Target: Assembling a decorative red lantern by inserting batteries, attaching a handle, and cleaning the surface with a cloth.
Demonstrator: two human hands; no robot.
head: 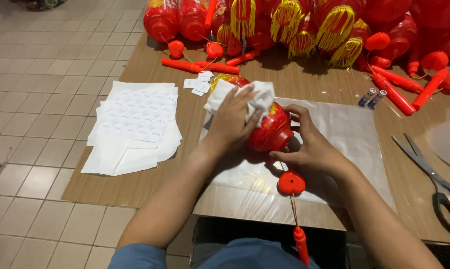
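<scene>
From the head view, we look down on a wooden table (150, 189) with a clear plastic sheet (354, 134) spread across its middle. On that sheet, just in front of us, lies a small red lantern (272, 132), tipped on its side between both hands. A red heart-shaped piece (291, 183) hangs from it on a thin cord toward the near edge, ending in a red stick handle (300, 244) that drops past the table.

We judge the lantern light and thin-walled, probably hollow plastic with a glossy, somewhat slippery skin that could dent under a hard squeeze. The round body is the place to hold it, cupped from both sides, not the thin cord.

Our left hand (232, 122) lies over the top of the lantern, fingers curled and pressing a white cloth (245, 97) against it. Our right hand (309, 149) wraps the right side and underside, fingers bent around the body in a loose steadying grasp.

To the left sit white sticker sheets (135, 119). Far across the table is a heap of red lanterns with yellow tassels (304, 25). At the right lie two small batteries (372, 97) and scissors (434, 179).
</scene>
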